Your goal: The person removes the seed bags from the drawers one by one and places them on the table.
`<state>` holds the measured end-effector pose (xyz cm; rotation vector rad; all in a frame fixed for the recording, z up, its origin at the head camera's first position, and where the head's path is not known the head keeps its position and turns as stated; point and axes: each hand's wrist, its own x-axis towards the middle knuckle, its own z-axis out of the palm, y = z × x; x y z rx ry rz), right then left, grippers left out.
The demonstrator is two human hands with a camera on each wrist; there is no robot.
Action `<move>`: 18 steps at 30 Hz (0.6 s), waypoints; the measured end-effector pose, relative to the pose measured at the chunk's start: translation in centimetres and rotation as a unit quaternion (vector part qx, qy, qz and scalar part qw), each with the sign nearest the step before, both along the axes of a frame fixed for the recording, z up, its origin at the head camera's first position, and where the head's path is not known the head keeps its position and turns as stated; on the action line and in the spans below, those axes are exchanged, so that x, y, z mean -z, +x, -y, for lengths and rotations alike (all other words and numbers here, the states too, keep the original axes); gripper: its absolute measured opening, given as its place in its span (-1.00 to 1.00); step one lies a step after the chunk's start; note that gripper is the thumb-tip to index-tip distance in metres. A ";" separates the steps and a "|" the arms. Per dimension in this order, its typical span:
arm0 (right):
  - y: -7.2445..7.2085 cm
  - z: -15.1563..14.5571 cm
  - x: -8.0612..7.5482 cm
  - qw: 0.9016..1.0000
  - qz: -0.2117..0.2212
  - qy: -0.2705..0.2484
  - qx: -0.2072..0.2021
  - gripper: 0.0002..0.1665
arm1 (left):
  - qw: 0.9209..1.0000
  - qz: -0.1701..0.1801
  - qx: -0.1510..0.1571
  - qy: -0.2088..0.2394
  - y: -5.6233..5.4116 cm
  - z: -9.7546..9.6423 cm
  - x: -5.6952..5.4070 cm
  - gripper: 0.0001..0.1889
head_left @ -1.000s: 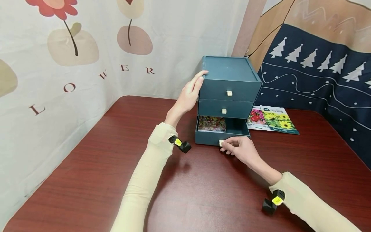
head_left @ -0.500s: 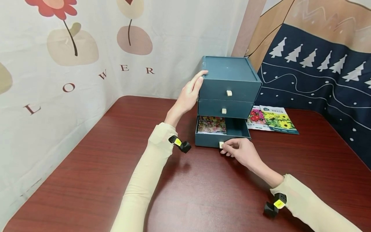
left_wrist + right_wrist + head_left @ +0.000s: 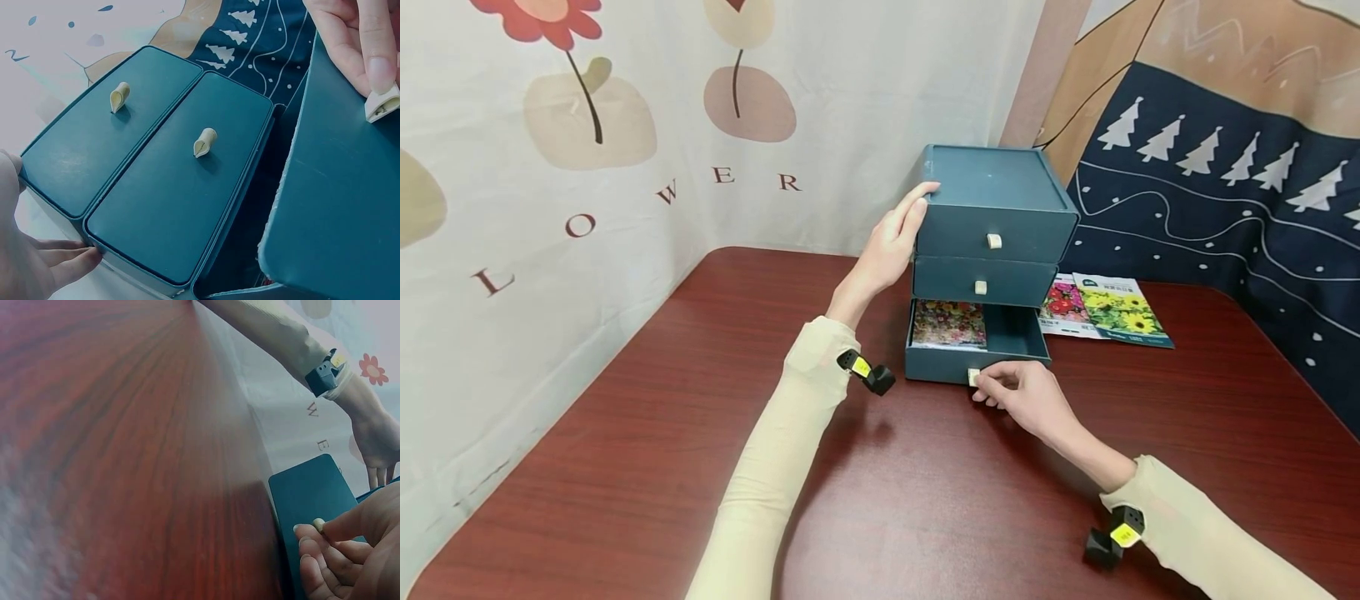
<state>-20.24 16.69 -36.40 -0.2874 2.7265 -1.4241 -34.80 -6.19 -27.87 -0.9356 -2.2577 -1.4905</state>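
Observation:
A teal three-drawer box (image 3: 1000, 175) stands at the back of the table. Its bottom drawer (image 3: 936, 364) is pulled out and shows a flower-printed packet (image 3: 949, 325) lying in its left part. My right hand (image 3: 1030, 396) pinches the cream pull tab (image 3: 973, 377) of that drawer between thumb and fingers; the right wrist view shows the same pinch on the tab (image 3: 319, 525). My left hand (image 3: 887, 246) lies against the box's upper left side, fingers extended and tips at the top edge. In the left wrist view, the upper drawers (image 3: 181, 181) are closed.
To the right of the box lie two flower-printed packets, one with red and pink blooms (image 3: 1066, 304) and one with yellow blooms (image 3: 1123, 310). A printed white curtain (image 3: 850, 100) and a navy tree-patterned cloth (image 3: 1210, 200) hang behind the reddish-brown table (image 3: 925, 500).
The bottom drawer has slid a little farther out toward me, with my right hand on its tab. More of the packet inside shows. My left hand stays in place.

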 end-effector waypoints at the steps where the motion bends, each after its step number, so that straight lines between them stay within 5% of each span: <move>1: 0.1 0.0 0.0 1.000 0.000 0.001 -0.001 -0.76 | 1.000 0.001 0.000 0.000 0.0 0.0 0.0 -0.50; 18: 1.1 0.2 0.3 0.999 -0.021 0.030 -0.008 -0.81 | 1.000 0.004 -0.002 0.001 0.1 0.0 0.0 -0.50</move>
